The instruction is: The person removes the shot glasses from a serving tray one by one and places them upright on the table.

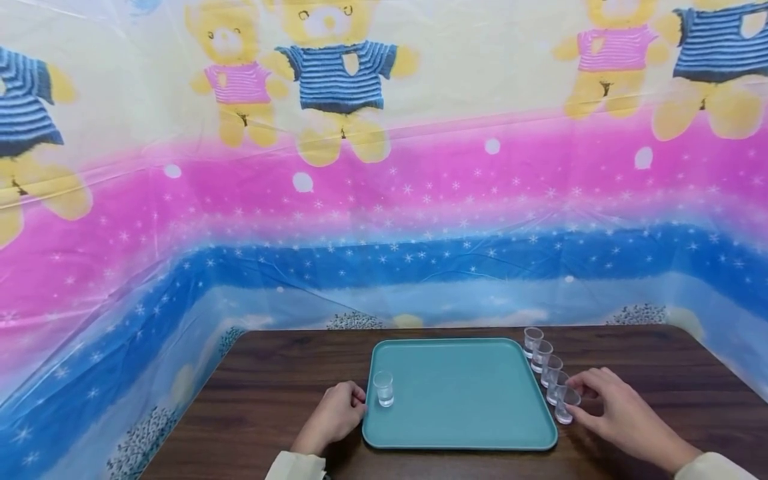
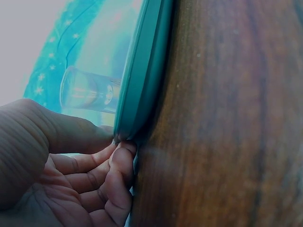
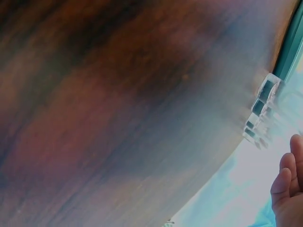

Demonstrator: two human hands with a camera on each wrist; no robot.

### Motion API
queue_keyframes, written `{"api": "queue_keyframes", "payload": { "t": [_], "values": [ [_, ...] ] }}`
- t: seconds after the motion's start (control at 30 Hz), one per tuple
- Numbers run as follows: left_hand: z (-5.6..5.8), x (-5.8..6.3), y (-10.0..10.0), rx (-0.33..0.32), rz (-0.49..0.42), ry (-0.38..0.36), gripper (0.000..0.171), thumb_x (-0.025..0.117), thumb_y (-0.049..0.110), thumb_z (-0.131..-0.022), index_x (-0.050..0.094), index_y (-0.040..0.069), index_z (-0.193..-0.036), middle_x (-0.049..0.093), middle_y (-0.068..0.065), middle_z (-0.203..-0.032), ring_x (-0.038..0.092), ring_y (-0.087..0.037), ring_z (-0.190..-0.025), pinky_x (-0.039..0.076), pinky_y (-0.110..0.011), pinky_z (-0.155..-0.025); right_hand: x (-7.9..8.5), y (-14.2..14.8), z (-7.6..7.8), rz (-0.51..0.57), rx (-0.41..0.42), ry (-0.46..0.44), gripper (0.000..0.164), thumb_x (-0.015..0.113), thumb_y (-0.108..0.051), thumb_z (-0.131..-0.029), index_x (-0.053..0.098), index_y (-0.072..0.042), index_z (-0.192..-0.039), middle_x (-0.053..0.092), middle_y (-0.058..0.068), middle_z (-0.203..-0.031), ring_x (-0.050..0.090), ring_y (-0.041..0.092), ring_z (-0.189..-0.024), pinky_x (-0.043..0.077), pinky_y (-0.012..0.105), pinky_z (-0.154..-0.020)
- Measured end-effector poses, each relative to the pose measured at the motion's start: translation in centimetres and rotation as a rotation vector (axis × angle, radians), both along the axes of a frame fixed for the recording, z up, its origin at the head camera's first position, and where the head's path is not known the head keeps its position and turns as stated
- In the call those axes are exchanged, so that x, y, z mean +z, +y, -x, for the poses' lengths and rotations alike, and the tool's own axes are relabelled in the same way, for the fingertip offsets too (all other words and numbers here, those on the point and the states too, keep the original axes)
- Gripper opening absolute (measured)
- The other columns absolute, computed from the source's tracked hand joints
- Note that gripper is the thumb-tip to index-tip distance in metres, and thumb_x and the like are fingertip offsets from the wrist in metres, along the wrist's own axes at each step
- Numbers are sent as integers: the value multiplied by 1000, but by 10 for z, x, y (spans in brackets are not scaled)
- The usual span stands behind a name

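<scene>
In the head view, a green tray (image 1: 456, 393) lies on the table with one small clear shot glass (image 1: 385, 393) standing near its left edge. My left hand (image 1: 337, 415) pinches the tray's left rim. The left wrist view shows the thumb (image 2: 80, 135) above the rim and curled fingers below it. Along the tray's right side, several clear shot glasses (image 1: 543, 357) stand in a slanting row. At its near end, my right hand (image 1: 624, 413) has thumb and forefinger around the nearest shot glass (image 1: 565, 407). In the right wrist view, that grip is mostly out of frame.
The dark wood-grain table (image 1: 282, 360) extends beyond the tray on both sides. Behind and beside it hangs a patterned cloth (image 1: 420, 200) with teddy bears and snowflakes. The row of glasses stands close against the tray's right edge.
</scene>
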State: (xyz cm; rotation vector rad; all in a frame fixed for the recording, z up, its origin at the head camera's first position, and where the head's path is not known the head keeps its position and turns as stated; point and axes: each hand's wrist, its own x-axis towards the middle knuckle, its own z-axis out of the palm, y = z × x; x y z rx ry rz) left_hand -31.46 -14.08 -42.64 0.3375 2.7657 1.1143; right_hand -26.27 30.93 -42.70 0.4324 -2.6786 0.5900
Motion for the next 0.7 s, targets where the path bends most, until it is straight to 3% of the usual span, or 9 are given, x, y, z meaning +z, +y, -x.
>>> {"api": "queue_keyframes", "payload": {
  "t": [0.3,0.7],
  "values": [
    [1,1,-4,9,5,-12,6,60,3,-89,59,0,-94,55,-5,-75,52,-17,-64,46,-32,-58,12,-16,9,-17,110,217,37,87,-22,-64,66,-20,-94,54,-14,-89,45,6,-79,43,27,-61],
    [0,1,-3,3,-9,-42,7,58,4,-90,59,0,-96,54,-5,-76,52,-18,-66,45,-35,-60,29,-83,34,26,239,64,32,79,-32,-77,63,-24,-103,56,-11,-101,51,10,-91,47,37,-73]
  ]
}}
